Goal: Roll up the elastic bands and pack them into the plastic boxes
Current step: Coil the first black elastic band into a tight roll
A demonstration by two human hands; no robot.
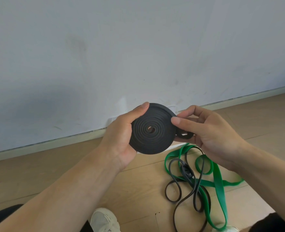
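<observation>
black knee (2,213): a dark trouser leg fills the lower left corner, partly cut off by the edge.
left hand (121,136): raised in front of the wall, it grips the black coil from the left; the thumb curls over the coil's top edge and the palm cups its left side, while the other fingers are hidden behind the coil.
black coil (152,128): a black elastic band wound into a flat spiral disc, held upright in the air between the 2 hands, its face turned to the camera, a small hole at its centre.
white shoe (104,220): at the bottom edge, on the floor below the coil.
right hand (210,129): just right of the coil, its thumb presses on the coil's right rim and its curled fingers pinch the band's loose tail, which sticks out as a short dark loop under the thumb.
green band (219,185): a wide green elastic band lying loose in open loops on the floor, below the right hand and well apart from the coil.
thin black band (188,186): a narrow black band lying unrolled in tangled loops across the green band, touching it at several crossings.
wooden floor (138,190): light planks meeting a pale skirting board.
grey wall (138,47): fills the upper half, with faint scuffs.
</observation>
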